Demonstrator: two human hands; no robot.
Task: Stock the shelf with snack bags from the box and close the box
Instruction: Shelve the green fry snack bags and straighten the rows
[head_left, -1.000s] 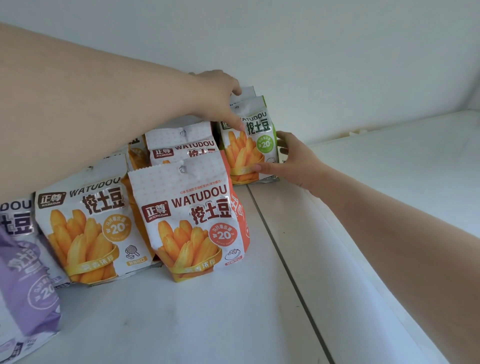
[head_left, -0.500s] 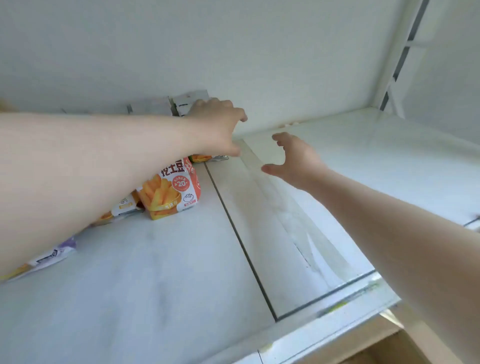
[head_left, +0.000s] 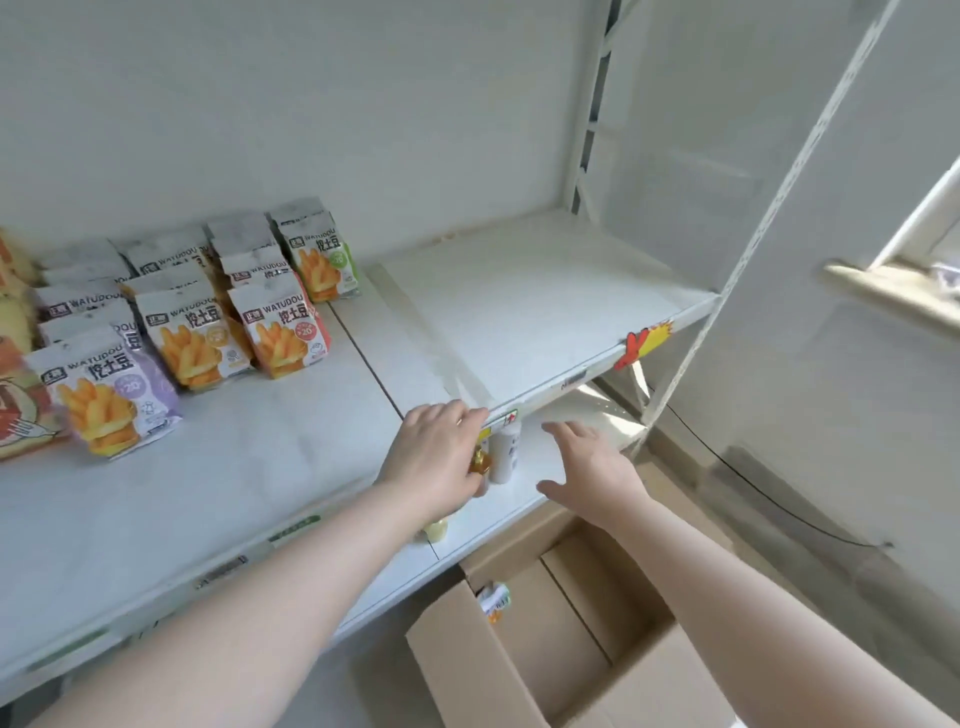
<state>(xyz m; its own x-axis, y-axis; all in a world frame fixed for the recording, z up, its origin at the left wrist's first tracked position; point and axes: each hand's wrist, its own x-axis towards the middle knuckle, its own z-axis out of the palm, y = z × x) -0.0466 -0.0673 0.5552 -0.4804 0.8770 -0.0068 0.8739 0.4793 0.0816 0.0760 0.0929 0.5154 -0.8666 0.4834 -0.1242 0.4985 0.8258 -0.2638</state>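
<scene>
Several snack bags (head_left: 283, 332) printed with fries stand in rows on the left part of the white shelf (head_left: 270, 467); the green-sided bag (head_left: 321, 260) is the rightmost at the back. My left hand (head_left: 434, 452) hovers over the shelf's front edge, fingers loosely apart and holding nothing. My right hand (head_left: 592, 467) is open, palm down, in front of the lower shelf. Below both hands sits the open cardboard box (head_left: 524, 654) on the floor, with one snack bag (head_left: 493, 597) showing inside at its left wall.
A white bottle (head_left: 506, 449) and small amber items stand on the lower shelf behind my left hand. The shelf's right half (head_left: 524, 301) is bare. A white slotted upright (head_left: 727, 280) and an orange price tag (head_left: 644, 343) mark the right end.
Both hands have let go of the green-sided bag at the back and pulled toward the shelf's front edge. My view has tilted down, bringing the lower shelf and the box into sight.
</scene>
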